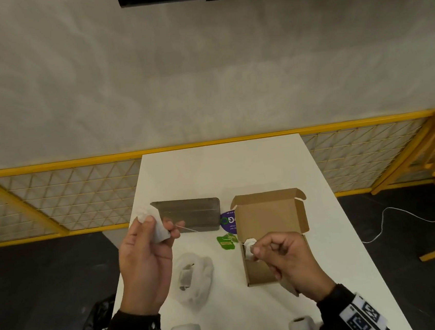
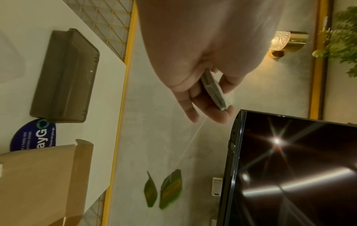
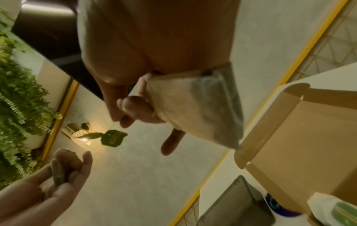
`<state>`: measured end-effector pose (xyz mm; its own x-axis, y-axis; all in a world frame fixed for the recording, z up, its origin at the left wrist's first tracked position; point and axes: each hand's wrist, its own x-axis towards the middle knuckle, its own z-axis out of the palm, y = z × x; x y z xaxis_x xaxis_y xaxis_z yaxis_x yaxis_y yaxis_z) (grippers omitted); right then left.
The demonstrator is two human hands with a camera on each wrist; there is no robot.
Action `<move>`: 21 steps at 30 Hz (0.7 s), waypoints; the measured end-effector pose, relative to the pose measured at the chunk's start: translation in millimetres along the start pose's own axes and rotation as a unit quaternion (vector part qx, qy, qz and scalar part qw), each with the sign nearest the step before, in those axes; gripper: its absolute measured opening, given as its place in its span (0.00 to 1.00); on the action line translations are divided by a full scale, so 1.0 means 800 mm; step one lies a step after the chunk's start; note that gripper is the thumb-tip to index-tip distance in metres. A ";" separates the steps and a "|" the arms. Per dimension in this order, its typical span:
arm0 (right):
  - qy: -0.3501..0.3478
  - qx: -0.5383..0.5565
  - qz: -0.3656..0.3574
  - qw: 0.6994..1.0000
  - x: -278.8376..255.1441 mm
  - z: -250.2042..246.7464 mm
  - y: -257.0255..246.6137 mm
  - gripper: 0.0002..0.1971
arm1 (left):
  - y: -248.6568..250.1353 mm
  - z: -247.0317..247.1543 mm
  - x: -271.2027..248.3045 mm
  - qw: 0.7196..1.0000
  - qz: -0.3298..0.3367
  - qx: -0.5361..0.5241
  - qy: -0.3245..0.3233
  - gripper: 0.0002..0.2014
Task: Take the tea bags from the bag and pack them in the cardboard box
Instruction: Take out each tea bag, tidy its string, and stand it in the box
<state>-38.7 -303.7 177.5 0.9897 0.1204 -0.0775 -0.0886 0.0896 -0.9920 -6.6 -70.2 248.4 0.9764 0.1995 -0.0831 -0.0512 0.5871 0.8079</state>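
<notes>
The left hand [image 1: 145, 255] was held up over the left edge of the table [image 1: 238, 168]. A tea bag [image 1: 155, 226] was pinched between its thumb and fingers. A thin string [image 1: 188, 229] ran from that tea bag toward the right hand, and two green tags [image 1: 227, 240] hung on the strings between the two hands. Just past the left hand, a flat dark tray [image 1: 192, 216] lay on the table.

Between the hands, and nearer the body, the thin white bag [image 1: 196, 280] lay on the table. One more tea bag [image 1: 185, 277] could be seen inside it. Whether more were hidden in there could not be told.

The right hand [image 1: 288, 262] was held over the near end of the cardboard box [image 1: 269, 213]. Its fingers were curled, and another tea bag [image 1: 249, 249] was pinched at the fingertips. More tea bag paper seemed to be tucked under the palm. The box lid was open and stood up on the far side. In the right wrist view, something white and green [image 3: 336, 211] was seen by the near edge of the box, but what it was could not be told.

The job seemed to be partly done. Two tea bags had been taken out and were held in the hands, with their strings seemingly tangled. They had not yet been put down in the box, and at least one was left in the bag.
</notes>
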 end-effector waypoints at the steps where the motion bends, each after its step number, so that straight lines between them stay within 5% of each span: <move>1: -0.020 -0.010 0.002 1.000 -0.001 0.000 -0.007 0.04 | -0.001 0.003 -0.002 1.000 -0.006 0.002 -0.007 0.12; 5: -0.092 -0.097 0.013 0.991 0.000 0.012 -0.031 0.03 | -0.010 0.019 -0.015 0.997 -0.037 0.046 -0.043 0.09; 16: 0.070 -0.125 -0.036 0.989 0.023 0.003 -0.037 0.06 | -0.014 0.018 -0.016 0.990 -0.071 0.087 -0.080 0.11; 21: 0.018 -0.134 -0.035 0.990 0.016 -0.005 -0.044 0.04 | -0.013 0.017 -0.012 0.992 -0.061 0.092 -0.065 0.11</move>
<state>-22.2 -308.9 210.6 0.9962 0.0870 -0.0065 0.0083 -0.1697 -0.9855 -12.5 -88.9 248.4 0.9924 0.0250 -0.1206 0.0970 0.4444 0.8905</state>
